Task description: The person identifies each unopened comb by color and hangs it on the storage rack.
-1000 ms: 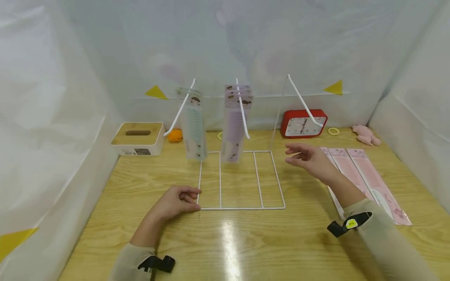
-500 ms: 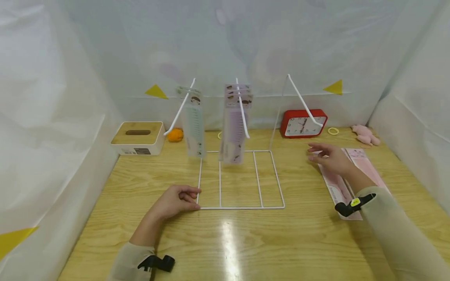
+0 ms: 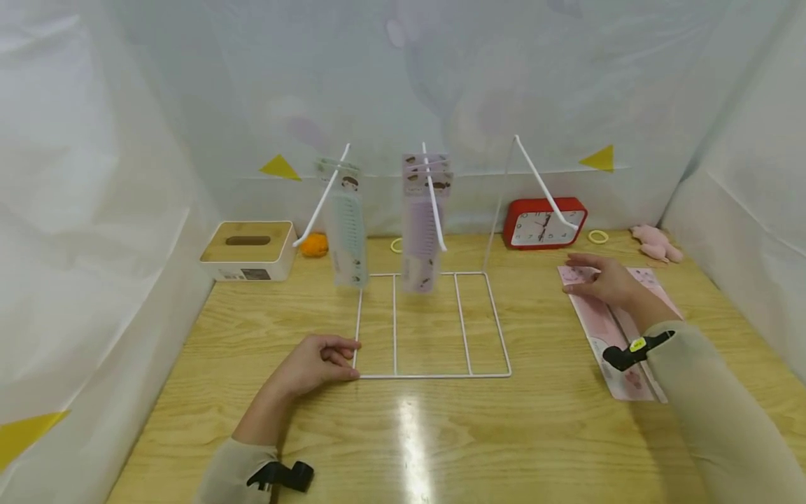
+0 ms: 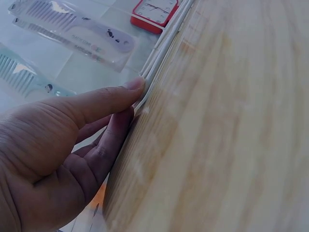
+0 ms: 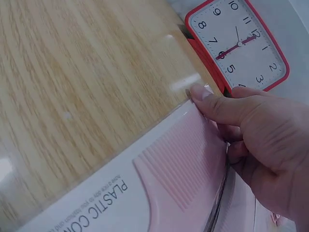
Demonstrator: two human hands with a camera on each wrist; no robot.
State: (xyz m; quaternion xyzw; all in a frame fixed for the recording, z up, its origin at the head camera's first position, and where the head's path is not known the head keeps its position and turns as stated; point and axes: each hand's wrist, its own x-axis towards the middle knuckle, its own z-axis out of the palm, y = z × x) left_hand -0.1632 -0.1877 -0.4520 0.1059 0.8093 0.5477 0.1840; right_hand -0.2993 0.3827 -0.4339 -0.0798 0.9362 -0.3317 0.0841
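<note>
My left hand (image 3: 317, 365) pinches the front left corner of a white wire display rack (image 3: 434, 376) between thumb and fingers. From the rack's left hook hang mint-green packaged combs (image 3: 350, 224); purple packaged combs (image 3: 415, 269) hang from its middle hook. Nothing hangs on the right hook (image 3: 543, 178). At the right, my right hand (image 3: 609, 283) grips the upper part of a pink packaged comb (image 3: 595, 315) across its width. In the right wrist view the thumb lies at one edge of this comb (image 5: 178, 164), with curled fingers at the other. More pink packs lie partly hidden beneath the right arm.
At the back stand a tissue box (image 3: 248, 252) with a wooden lid and a red clock (image 3: 544, 222). An orange ball-like item (image 3: 313, 245), a yellow ring (image 3: 597, 236) and a pink plush toy (image 3: 656, 243) lie along the rear edge. White sheeting (image 3: 478, 84) encloses the table.
My right hand has moved right, from beside the rack to the pink combs, and now grips one, which has shifted slightly left. The left hand stays at the rack's corner.
</note>
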